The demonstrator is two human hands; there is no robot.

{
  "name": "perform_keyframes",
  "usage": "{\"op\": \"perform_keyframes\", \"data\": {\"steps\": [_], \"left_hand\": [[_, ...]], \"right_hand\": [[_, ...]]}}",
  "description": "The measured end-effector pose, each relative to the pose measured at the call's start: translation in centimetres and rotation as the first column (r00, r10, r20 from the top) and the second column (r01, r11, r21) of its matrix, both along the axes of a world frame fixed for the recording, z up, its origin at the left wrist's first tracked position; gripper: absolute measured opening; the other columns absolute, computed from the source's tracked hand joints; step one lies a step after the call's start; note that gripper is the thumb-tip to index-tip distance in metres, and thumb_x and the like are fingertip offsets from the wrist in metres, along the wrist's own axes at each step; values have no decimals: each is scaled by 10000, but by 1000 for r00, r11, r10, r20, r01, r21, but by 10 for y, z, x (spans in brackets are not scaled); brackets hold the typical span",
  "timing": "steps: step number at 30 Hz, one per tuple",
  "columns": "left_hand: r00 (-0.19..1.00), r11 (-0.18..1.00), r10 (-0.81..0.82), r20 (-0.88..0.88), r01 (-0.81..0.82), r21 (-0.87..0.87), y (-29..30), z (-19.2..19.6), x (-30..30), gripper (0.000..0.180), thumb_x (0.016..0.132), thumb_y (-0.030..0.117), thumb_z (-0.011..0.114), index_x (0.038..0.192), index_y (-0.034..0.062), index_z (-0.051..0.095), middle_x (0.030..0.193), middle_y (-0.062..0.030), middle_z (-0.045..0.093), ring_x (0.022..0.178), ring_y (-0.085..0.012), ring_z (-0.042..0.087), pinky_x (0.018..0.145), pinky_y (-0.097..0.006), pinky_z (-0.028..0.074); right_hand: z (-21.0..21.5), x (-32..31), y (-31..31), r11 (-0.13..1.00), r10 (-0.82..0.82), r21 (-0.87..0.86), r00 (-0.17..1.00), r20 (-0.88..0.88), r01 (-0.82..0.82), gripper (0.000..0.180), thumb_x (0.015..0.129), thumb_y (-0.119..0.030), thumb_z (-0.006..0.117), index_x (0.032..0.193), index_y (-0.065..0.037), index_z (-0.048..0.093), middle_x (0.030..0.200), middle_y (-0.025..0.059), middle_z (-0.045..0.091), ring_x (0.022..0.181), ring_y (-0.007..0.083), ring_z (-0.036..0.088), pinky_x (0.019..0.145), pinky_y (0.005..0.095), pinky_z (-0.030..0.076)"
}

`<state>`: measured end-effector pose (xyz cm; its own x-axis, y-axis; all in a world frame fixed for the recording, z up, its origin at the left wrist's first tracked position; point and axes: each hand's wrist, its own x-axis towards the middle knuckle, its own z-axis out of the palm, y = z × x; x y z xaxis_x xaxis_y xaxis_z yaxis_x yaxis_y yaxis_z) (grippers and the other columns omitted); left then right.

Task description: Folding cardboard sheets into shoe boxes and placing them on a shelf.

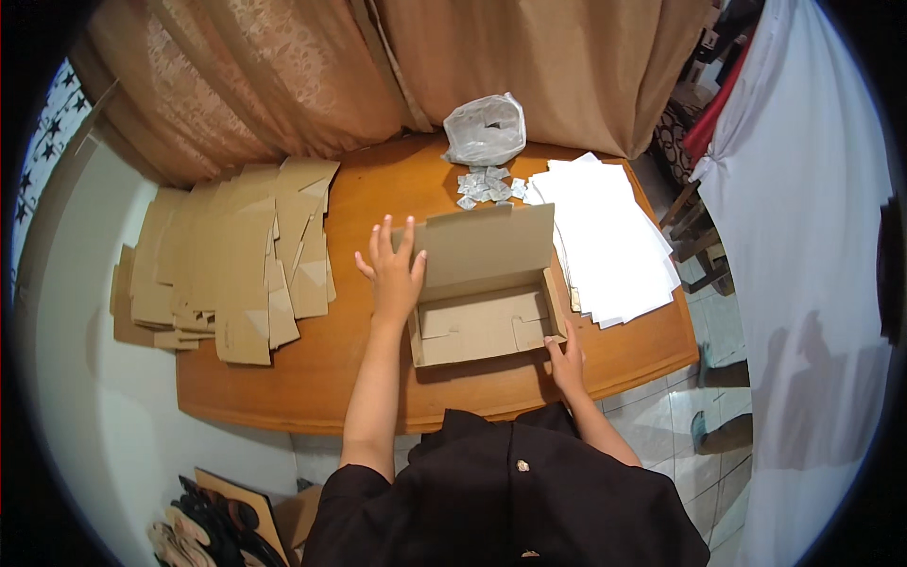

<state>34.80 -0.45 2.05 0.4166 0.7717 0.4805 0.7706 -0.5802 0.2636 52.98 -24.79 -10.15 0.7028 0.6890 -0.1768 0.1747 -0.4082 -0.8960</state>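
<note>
left hand [392, 274] lies flat, fingers spread, on the cardboard box [487, 302] left wall — right hand [565, 364] pinches its front right corner near the table [312, 378] edge.

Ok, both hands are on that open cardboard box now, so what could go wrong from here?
1. The open cardboard box sits near the wooden table front edge; a push from the left hand could slide it off.
2. The right hand only touches its front corner, so the side walls may spring apart.
3. The raised lid leans toward the small silver packets and white paper stack, and might scatter them.
</note>
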Motion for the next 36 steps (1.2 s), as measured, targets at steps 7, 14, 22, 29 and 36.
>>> {"op": "perform_keyframes", "data": {"steps": [7, 14, 22, 29, 36], "left_hand": [[963, 999, 10, 270, 1, -39, -48, -42, -50, 520, 835, 185, 576, 1331, 130, 428, 1387, -159, 362, 1312, -334, 286, 1052, -544, 153], [977, 969, -196, 89, 207, -137, -129, -85, -78, 290, 837, 237, 586, 1096, 106, 577, 1090, -88, 589, 1135, -255, 496, 1013, -499, 220], [976, 908, -174, -129, 108, -405, -110, -84, -69, 215, 870, 175, 528, 1058, 100, 599, 889, -61, 642, 975, -244, 571, 1006, -470, 244], [942, 942, -75, 326, 175, -287, -112, -96, -55, 508, 760, -91, 413, 1222, 76, 542, 1252, -142, 515, 1209, -314, 450, 1078, -494, 166], [973, 948, -70, 220, 134, -289, -111, -91, -55, 436, 822, -21, 440, 1241, 69, 525, 1302, -125, 498, 1268, -294, 408, 1084, -520, 143]], "right_hand": [[7, 3, 12, 968, 6, 249, 996, -87, 16, 557, 835, -158, 500, 1354, -25, 346, 1341, 194, 430, 1239, 302, 408, 1004, 389, 289], [-1, 11, 20, 951, 108, 211, 885, 453, -224, 359, 790, -92, 488, 1132, -30, 580, 1284, 230, 471, 1161, 357, 468, 976, 423, 347], [12, 15, 28, 954, 124, 151, 802, 584, -257, 345, 776, -84, 459, 1096, -64, 588, 1211, 196, 540, 1108, 337, 501, 968, 513, 314], [10, 26, 23, 952, 200, 31, 698, 687, -304, 310, 786, -116, 509, 1072, -93, 628, 1209, 162, 529, 1121, 308, 496, 1001, 544, 240], [25, 41, 12, 924, 145, 193, 772, 619, -329, 223, 805, -181, 580, 993, -77, 641, 1123, 145, 553, 1101, 285, 493, 989, 526, 260]]}}
